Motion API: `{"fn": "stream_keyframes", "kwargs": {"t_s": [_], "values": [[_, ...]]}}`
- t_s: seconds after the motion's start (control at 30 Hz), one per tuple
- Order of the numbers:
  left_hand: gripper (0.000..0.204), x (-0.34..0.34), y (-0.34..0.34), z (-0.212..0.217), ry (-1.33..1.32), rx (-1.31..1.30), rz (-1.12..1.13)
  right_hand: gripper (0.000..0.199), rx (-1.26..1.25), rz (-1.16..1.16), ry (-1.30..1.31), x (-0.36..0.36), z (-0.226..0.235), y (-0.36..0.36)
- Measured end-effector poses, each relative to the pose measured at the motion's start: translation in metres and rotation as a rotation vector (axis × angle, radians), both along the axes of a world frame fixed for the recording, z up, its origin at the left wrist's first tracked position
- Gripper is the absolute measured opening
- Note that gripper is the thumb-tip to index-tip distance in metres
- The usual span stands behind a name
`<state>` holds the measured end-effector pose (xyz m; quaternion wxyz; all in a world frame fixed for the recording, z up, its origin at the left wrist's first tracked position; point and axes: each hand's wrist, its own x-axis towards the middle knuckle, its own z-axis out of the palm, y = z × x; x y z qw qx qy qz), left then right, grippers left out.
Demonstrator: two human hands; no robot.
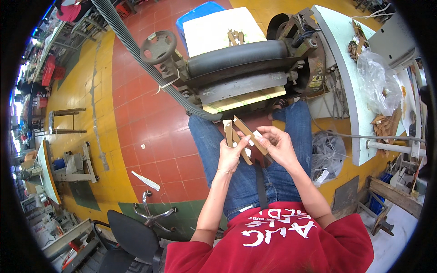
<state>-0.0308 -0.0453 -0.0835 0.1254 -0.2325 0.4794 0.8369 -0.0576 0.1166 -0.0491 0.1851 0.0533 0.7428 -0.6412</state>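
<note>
My left hand [230, 155] is closed around narrow brown strips with white pieces on them; one brown strip [228, 131] points upward from its fingers. Close beside it, my right hand [278, 146] pinches another brown strip [245, 129], which slants up to the left. A white tab [257, 133] shows at the right fingertips. Both hands are over my lap, just in front of a roller machine with a dark roller [236, 58]. Whether the strips are joined to each other I cannot tell.
More brown strips [235, 38] lie on a white board [200, 32] behind the roller. A grey hose [136, 54] runs past a handwheel [158, 47]. On the right, a pale table [348, 86] carries a clear plastic bag [381, 82] and brown pieces [387, 125]. A black chair [129, 236] stands lower left.
</note>
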Motion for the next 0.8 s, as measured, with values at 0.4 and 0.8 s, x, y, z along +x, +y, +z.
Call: {"fn": "stream_keyframes", "kwargs": {"t_s": [0.4,0.8], "values": [[0.016,0.000,0.005,0.001,-0.028,-0.045,0.007,0.017,0.075,-0.059,-0.036,0.003,-0.006,-0.002],[0.024,-0.011,0.003,-0.009,0.021,0.004,0.080,0.019,-0.085,-0.013,-0.116,0.001,-0.027,0.006]]}}
